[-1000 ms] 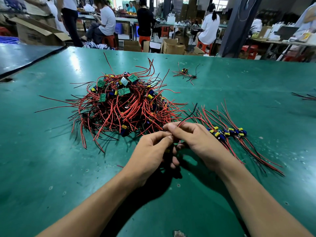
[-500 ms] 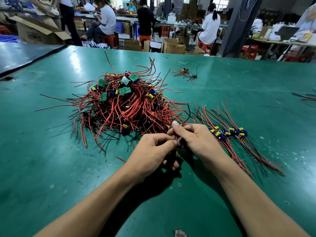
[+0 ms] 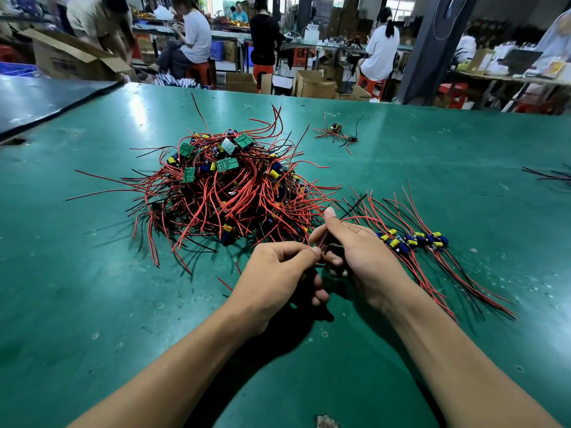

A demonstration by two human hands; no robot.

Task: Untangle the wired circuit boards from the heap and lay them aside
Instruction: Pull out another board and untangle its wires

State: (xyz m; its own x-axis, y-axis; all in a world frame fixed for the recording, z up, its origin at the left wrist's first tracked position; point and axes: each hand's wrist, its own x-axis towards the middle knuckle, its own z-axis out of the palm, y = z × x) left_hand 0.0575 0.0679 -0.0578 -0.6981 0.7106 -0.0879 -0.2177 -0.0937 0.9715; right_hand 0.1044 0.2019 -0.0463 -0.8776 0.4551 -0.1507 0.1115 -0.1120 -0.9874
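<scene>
One heap (image 3: pixel 222 193) of small green circuit boards with yellow and blue cylindrical capacitors, tangled in thin red and black insulated wires, lies on the scuffed, glossy green tabletop (image 3: pixel 92 288) just beyond both hands; no writing on any board is legible. The left hand (image 3: pixel 278 279) has its fingers (image 3: pixel 304 253) curled, thumb and forefinger pinched on wires at the heap's near edge, while the right hand (image 3: pixel 361 251) curls round red and black wires, thumb upright, their board hidden between the hands. A laid-aside row (image 3: pixel 411 239) of boards, wires fanned straight, lies just beside the right hand; one stray wired board (image 3: pixel 336 134) sits well apart at the back.
</scene>
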